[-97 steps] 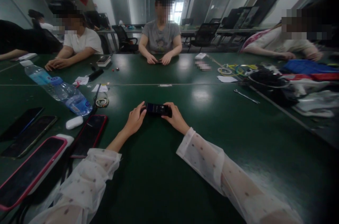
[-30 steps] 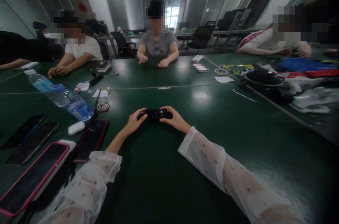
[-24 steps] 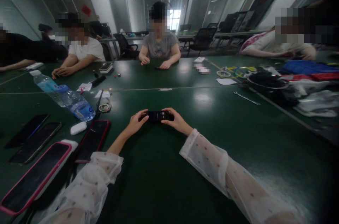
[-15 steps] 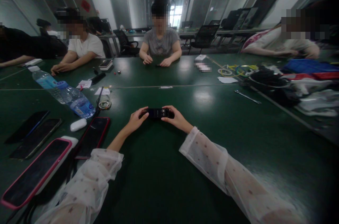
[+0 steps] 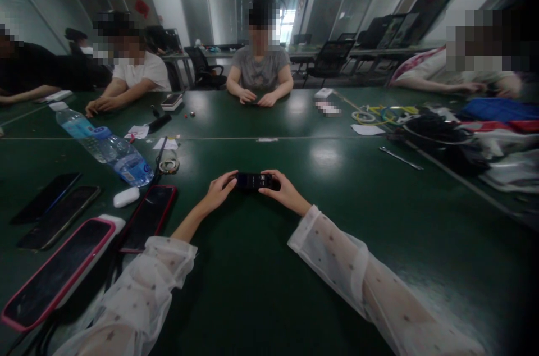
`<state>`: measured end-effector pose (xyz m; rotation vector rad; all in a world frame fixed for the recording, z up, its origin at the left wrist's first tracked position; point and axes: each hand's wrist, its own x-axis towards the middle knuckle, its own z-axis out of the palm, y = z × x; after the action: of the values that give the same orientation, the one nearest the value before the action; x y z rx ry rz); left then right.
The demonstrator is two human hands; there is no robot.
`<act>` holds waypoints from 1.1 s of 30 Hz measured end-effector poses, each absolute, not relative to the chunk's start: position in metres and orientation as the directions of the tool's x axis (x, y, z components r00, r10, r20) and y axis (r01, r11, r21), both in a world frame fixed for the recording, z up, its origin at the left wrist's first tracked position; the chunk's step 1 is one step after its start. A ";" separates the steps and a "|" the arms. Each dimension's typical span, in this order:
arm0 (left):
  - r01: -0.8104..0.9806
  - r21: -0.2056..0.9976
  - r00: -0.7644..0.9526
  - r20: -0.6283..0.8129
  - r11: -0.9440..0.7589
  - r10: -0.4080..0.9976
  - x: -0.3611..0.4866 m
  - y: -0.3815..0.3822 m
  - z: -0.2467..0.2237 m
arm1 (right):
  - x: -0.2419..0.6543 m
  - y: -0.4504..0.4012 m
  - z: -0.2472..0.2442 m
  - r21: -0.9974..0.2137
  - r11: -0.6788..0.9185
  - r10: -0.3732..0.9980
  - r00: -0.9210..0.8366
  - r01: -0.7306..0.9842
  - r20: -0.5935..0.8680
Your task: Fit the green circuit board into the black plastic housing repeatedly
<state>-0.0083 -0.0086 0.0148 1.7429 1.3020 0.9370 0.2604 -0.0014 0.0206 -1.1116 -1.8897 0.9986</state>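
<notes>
A small black device with a lit screen (image 5: 251, 181) is held sideways just above or on the green table; its exact kind cannot be told. My left hand (image 5: 223, 185) grips its left end between thumb and fingers. At the other end my right hand (image 5: 280, 188) pinches it in the same way, the thumb along the near edge. White icons or text show on the screen's right part. Its back and underside are hidden.
Left of my arm lie a pink-framed phone (image 5: 59, 272), a red-edged phone (image 5: 149, 218), a white earbud case (image 5: 126, 197) and two dark phones. Plastic bottles (image 5: 126, 162) lean behind them. A wrench (image 5: 401, 158) and piled cables lie right. Several people sit around the table.
My view has swung slightly left. Both my hands keep the same hold on the device. The person opposite has brought their hands closer together.
</notes>
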 end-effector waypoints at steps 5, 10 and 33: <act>0.429 0.876 0.195 0.148 -0.220 0.970 -0.008 -0.008 0.013 | 0.259 -0.003 0.020 -0.856 0.334 0.922 -0.324 0.394 0.210; 0.476 0.859 0.147 0.133 -0.188 0.980 -0.008 -0.006 0.007 | 0.258 -0.003 0.018 -0.834 0.343 0.929 -0.288 0.433 0.233; 0.600 0.751 0.158 0.228 -0.276 0.961 -0.006 -0.007 0.008 | 0.257 -0.003 0.014 -0.809 0.388 0.919 -0.244 0.441 0.308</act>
<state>-0.0062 -0.0069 0.0078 1.9458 1.4786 0.9580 0.2570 -0.0034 0.0142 -1.1773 -1.8456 0.7540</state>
